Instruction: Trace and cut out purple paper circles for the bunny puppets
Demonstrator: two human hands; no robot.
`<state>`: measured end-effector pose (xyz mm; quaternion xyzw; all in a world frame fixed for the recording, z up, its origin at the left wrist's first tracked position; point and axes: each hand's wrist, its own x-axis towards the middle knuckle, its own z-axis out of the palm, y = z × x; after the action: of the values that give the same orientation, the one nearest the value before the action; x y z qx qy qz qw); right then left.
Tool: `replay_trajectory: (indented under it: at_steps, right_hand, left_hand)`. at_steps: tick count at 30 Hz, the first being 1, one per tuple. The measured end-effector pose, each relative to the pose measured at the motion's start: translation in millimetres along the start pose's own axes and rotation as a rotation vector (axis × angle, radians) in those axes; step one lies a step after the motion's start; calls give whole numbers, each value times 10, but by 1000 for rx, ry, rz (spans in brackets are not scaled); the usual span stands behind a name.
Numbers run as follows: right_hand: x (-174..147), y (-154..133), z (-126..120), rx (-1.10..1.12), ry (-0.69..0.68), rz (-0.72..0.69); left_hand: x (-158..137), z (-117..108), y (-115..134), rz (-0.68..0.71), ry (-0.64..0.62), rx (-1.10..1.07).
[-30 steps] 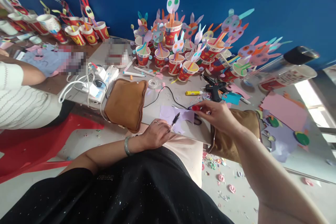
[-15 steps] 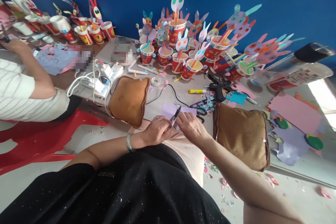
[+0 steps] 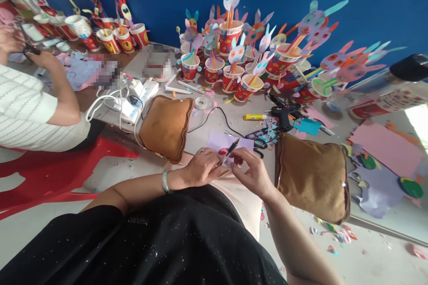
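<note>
Close to my lap, my left hand (image 3: 202, 167) is closed, with a ring on one finger and a jade-coloured bangle at the wrist. A pen (image 3: 230, 148) with a dark upper end and a clear barrel leans out from its fingers. Facing it, my right hand (image 3: 253, 170) has its thumb and forefinger curled about a small dark red piece (image 3: 238, 160); its exact shape is partly hidden. More red shows by the left fingertips. Just beyond both hands, a sheet of purple paper (image 3: 245, 143) lies on the table.
Brown cushions lie on the left (image 3: 166, 128) and right (image 3: 312, 178). Behind are paper cups (image 3: 246, 88) with rabbit-face figures, a glue gun (image 3: 283, 115), a yellow marker (image 3: 254, 117) and a power strip (image 3: 137, 104). At left, a co-worker's hand (image 3: 42, 59) holds scissors.
My right hand has moved slightly right, away from the left, and its fingers have opened out, showing the red piece. The pen stays at my left hand. The co-worker's arm has shifted right.
</note>
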<state>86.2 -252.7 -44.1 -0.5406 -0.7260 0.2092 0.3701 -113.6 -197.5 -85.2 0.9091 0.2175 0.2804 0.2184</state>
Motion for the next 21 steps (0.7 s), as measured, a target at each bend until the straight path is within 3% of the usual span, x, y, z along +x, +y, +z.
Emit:
replay_trajectory:
  at_steps: [3, 9, 16, 21]
  right_hand:
    - [-22, -102, 50, 105, -2, 17]
    - [-138, -161, 254, 234, 157, 199]
    - [-293, -52, 97, 311, 616, 290]
    - [-402, -109, 1, 240, 709, 321]
  left_hand:
    - [0, 5, 0, 10, 0, 18]
    - [21, -23, 34, -5, -22, 22]
    - [-7, -137, 27, 142, -113, 77]
    - [-51, -207, 19, 174, -154, 118]
